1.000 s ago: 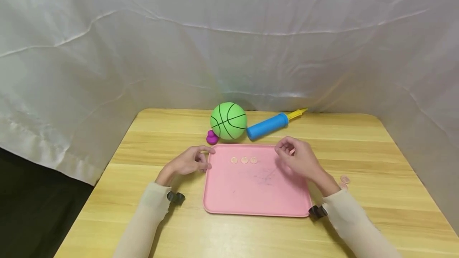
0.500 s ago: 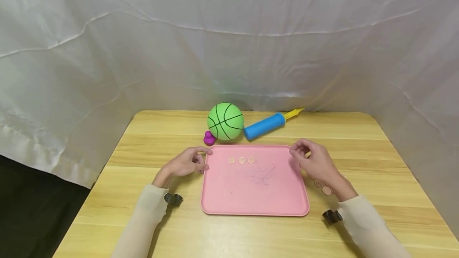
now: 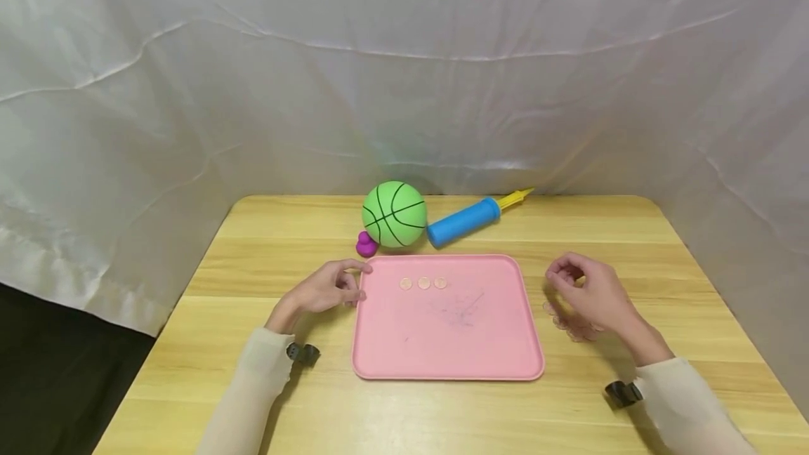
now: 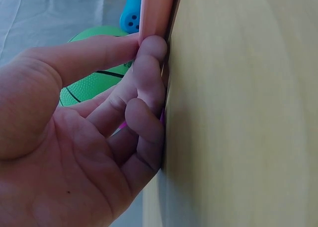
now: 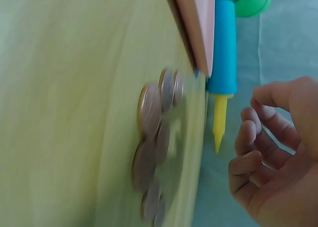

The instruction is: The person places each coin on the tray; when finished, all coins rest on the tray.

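My left hand (image 3: 324, 286) holds the left rim of the pink tray (image 3: 442, 343). In the left wrist view the thumb lies on the tray's edge (image 4: 158, 11) and the curled fingertips sit against its underside. Three copper-coloured coins (image 3: 424, 283) lie in a row on the tray, towards its back. To the right of the tray, my right hand (image 3: 590, 293) hovers over several loose coins (image 3: 576, 335), partly hiding them. Its fingers are loosely curled, with thumb and forefinger tips close together and nothing visible between them. The right wrist view shows the coins (image 5: 150, 108) flat on the wood, apart from the hand.
Behind the tray sit a green ball (image 3: 395, 214) with black basketball lines and a small purple rounded object (image 3: 366, 244). A blue hand pump (image 3: 464, 222) with a yellow nozzle lies beside the ball. Grey-white cloth (image 3: 404, 90) hangs along the wooden table's (image 3: 265, 230) back edge.
My right hand has moved rightwards from above the tray to over the loose coins. The left hand keeps its hold on the rim. The view has shifted slightly.
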A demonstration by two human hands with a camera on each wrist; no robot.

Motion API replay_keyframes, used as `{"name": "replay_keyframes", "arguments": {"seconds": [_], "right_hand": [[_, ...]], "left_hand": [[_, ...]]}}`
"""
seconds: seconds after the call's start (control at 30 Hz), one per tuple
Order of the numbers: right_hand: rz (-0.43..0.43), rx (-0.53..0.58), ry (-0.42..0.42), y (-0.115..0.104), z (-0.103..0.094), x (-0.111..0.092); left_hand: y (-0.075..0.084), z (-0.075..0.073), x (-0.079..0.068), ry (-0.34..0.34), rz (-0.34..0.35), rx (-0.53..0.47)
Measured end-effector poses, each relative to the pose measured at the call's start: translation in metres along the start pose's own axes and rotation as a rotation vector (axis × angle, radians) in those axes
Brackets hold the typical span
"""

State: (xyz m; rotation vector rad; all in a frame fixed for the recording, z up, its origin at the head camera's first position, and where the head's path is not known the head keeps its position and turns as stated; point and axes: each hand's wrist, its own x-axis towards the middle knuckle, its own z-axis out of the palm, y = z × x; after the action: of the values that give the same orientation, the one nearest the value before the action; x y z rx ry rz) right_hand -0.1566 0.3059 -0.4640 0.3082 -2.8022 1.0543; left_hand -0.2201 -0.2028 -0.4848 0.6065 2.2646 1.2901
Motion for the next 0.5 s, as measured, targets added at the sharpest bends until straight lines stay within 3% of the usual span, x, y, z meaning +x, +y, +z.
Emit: {"name": "replay_keyframes", "arguments": {"seconds": [0.23, 0.5], "right_hand": [[-0.013, -0.071, -0.001, 0.018, -0.010, -0.008], [0.034, -0.118, -0.106, 0.035, -0.018, -0.016]], "left_hand": [[0.000, -0.001, -0.003, 0.005, -0.010, -0.009], [-0.001, 0.000, -0.001, 0.007, -0.002, -0.009]]}}
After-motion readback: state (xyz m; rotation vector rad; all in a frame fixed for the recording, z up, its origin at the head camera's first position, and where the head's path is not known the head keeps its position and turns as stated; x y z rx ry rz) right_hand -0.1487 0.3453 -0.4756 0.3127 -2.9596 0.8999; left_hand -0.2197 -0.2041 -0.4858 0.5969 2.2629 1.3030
